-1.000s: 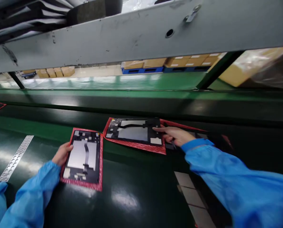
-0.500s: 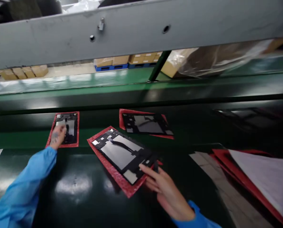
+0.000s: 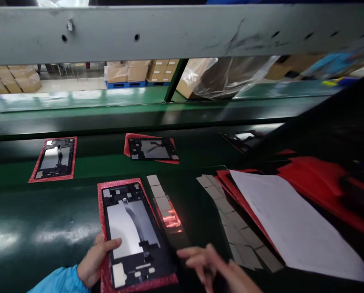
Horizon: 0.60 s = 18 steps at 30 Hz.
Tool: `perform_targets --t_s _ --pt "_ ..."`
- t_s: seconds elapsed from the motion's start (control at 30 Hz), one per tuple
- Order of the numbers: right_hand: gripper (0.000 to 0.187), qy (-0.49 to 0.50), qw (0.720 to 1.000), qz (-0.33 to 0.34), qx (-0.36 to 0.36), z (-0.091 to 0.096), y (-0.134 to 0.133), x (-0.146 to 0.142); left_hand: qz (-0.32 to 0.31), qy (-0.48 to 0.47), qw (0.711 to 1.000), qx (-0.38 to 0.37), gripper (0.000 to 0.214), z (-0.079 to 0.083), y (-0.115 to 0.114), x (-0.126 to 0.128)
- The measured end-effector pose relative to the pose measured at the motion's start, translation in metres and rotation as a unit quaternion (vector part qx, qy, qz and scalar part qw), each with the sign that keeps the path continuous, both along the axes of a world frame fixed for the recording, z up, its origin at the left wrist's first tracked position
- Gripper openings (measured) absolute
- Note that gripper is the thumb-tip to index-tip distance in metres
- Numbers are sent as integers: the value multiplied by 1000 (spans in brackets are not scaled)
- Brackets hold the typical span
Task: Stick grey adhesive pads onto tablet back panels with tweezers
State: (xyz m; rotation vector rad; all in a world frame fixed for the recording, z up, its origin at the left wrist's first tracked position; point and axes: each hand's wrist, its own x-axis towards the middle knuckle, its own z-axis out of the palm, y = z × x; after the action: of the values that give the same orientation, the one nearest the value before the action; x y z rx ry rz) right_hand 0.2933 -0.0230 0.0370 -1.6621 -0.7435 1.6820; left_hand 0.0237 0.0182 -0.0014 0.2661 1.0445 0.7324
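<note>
Left grip (image 3: 94,260): closed on tablet panel (image 3: 129,232), thumb on top | right grip (image 3: 214,264): open, holding nothing

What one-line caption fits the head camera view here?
Left hand holds a black tablet panel on red bubble wrap; blurred right hand beside it.

Glossy green belt (image 3: 47,203), red bubble-film sleeve (image 3: 117,182), apparently matt white paper (image 3: 291,219)
</note>
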Motion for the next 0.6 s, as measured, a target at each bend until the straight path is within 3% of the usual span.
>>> perform_targets --t_s 0.13,0.2,0.23,0.27,0.3,0.4,0.43,0.5,0.6 --pt "75 -36 993 -116 -8 -10 23 40 -56 33 998 -1 29 0 -24 -6" --pt "70 -12 988 -154 -7 -24 33 48 -119 107 986 47 24 2 -30 -17" --pt "64 0 985 -170 1 -31 37 50 -161 176 967 93 23 4 -31 -24" --pt "58 6 983 -182 13 -38 40 51 -201 269 930 148 22 7 -31 -31" --pt "52 8 982 -188 26 -44 43 52 -225 375 873 213 22 11 -28 -38" --pt "44 9 985 -164 55 -56 53 54 -203 621 637 410 28 23 -13 -38" --pt "43 9 985 -158 62 -59 57 54 -184 647 565 478 27 24 -6 -28" --pt "41 11 985 -151 79 -64 64 54 -188 627 455 603 24 21 10 5" --pt "38 5 983 -146 106 -69 70 53 -288 570 352 684 33 3 31 68"
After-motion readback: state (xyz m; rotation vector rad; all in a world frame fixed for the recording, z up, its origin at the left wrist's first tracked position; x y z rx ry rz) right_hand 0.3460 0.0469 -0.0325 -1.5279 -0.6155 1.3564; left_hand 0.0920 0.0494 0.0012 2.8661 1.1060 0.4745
